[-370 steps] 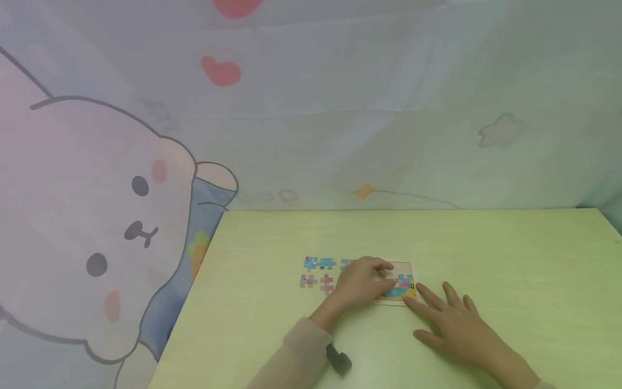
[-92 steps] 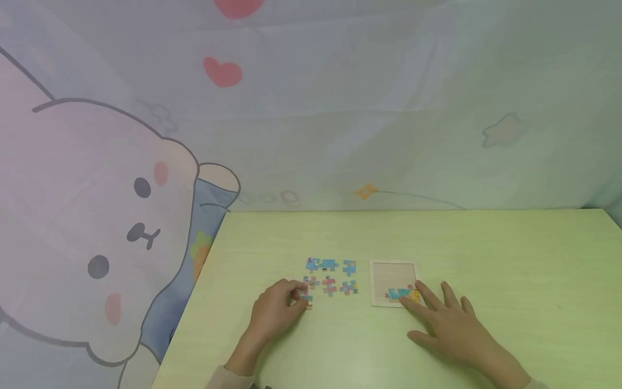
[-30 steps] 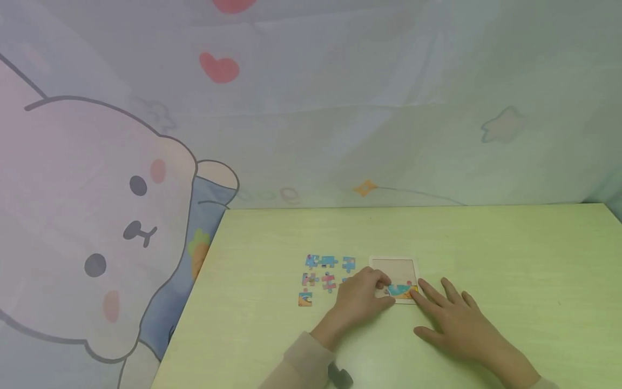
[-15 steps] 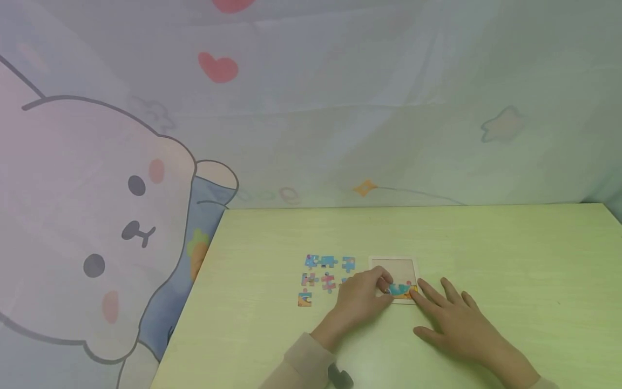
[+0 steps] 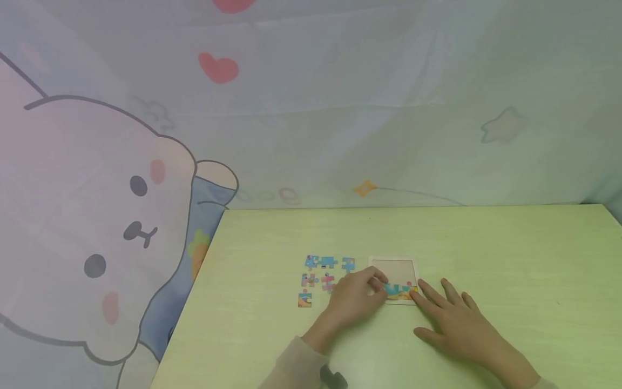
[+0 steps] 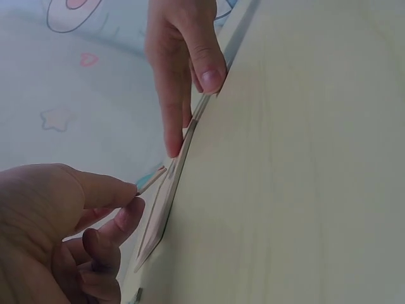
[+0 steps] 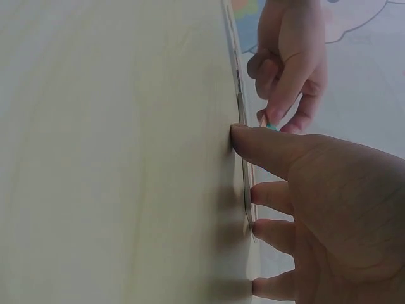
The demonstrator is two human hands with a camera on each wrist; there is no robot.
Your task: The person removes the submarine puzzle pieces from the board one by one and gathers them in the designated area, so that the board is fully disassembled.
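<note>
My left hand is at the left side of a square wooden puzzle frame, pinching a jigsaw piece between thumb and index finger. In the left wrist view this jigsaw piece is tilted, one edge close over the frame. Joined pieces in teal, orange and yellow lie along the bottom of the frame's recess. My right hand rests with straight, spread fingers at the frame's lower right corner. Its index fingertip touches the yellow piece, and the thumb lies on the table.
Loose jigsaw pieces lie left of the frame: blue ones in the back row, pink ones in the middle, and an orange-blue one in front. My left hand covers another. Behind the pale green table hangs a printed cloth.
Since three seconds ago, my left hand has moved right from the loose pieces to the frame. Just now it has drawn slightly left with the tilted piece. My right hand has stayed in place.
</note>
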